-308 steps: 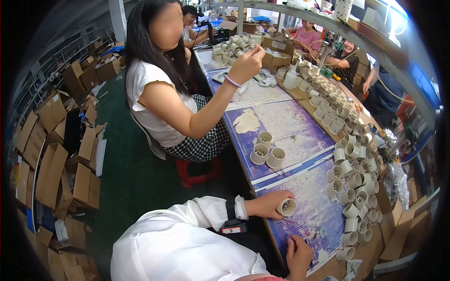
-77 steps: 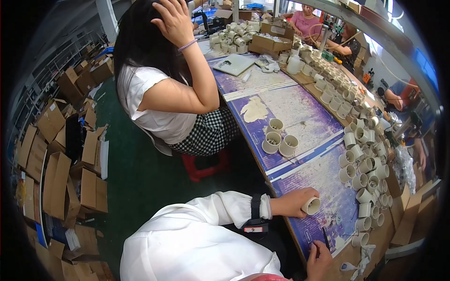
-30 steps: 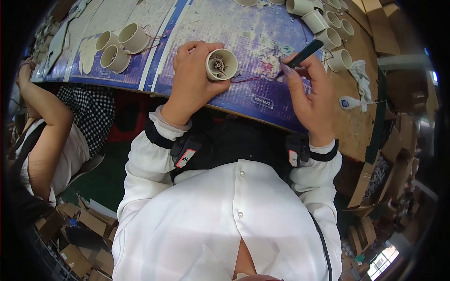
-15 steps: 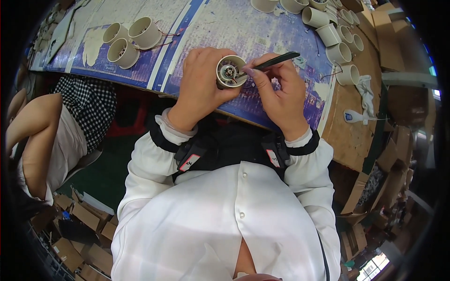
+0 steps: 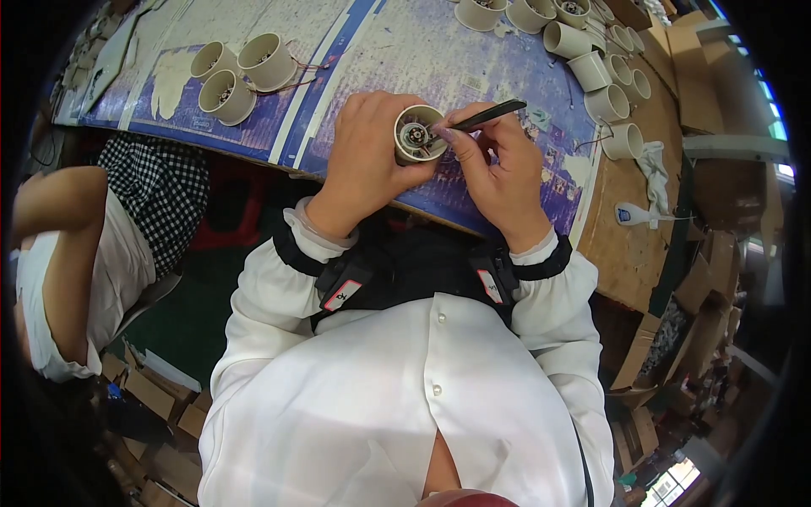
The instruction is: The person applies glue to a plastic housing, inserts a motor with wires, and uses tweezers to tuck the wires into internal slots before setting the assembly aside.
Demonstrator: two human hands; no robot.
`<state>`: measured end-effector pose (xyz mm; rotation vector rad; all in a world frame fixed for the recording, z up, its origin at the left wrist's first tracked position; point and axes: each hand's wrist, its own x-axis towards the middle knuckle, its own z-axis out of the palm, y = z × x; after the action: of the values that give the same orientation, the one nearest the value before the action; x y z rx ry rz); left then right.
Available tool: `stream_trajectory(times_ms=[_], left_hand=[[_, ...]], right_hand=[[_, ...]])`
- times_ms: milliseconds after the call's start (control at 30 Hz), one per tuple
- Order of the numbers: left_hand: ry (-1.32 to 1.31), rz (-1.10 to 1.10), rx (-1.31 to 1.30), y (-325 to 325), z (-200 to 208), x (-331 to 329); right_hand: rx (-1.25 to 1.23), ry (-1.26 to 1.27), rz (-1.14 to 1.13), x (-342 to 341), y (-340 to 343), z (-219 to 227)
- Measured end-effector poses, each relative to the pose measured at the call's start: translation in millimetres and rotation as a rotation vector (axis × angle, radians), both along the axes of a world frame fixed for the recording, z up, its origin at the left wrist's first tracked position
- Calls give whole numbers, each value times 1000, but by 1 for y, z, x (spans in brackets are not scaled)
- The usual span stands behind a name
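My left hand (image 5: 361,165) is wrapped round a small cream cup-shaped housing (image 5: 420,114), its open mouth turned up toward me. Inside the housing sits a round motor-like part (image 5: 416,135) with a metallic centre and what looks like thin wire around it. Between the thumb and fingers of my right hand (image 5: 504,173) are black tweezers (image 5: 492,114). Their tips reach over the right rim into the housing; exactly what they touch is too small to tell. Both hands are just above the near edge of the blue-and-white table covering (image 5: 296,118).
Three similar housings (image 5: 266,61) with wires stand at the left. Several more (image 5: 606,101) crowd the far right, some lying on their sides. A white squeeze bottle (image 5: 632,214) and a cloth (image 5: 655,173) lie on the right board. A person (image 5: 63,253) sits at my left.
The tweezers and my right hand have shifted slightly left and down, with the tips still in the housing. My left hand keeps its hold. The neighbouring person's arm has moved.
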<state>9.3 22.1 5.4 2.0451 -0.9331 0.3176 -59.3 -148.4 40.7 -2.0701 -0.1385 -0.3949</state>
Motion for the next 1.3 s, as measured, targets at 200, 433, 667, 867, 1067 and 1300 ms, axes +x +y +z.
stream_trajectory(times_ms=[200, 433, 667, 867, 1067, 1300], left_hand=[[13, 3, 2, 0, 0, 0], [31, 2, 23, 0, 2, -1], [25, -2, 14, 0, 3, 0], [45, 2, 30, -1, 5, -2], [21, 2, 11, 0, 4, -2], [22, 4, 12, -1, 3, -2]], right_hand=[[22, -40, 7, 1, -2, -5], [20, -30, -1, 1, 0, -1], [-148, -220, 32, 3, 0, -4], [74, -95, -3, -1, -1, -7], [70, -43, 47, 1, 1, -3], [56, -33, 58, 2, 0, -4]])
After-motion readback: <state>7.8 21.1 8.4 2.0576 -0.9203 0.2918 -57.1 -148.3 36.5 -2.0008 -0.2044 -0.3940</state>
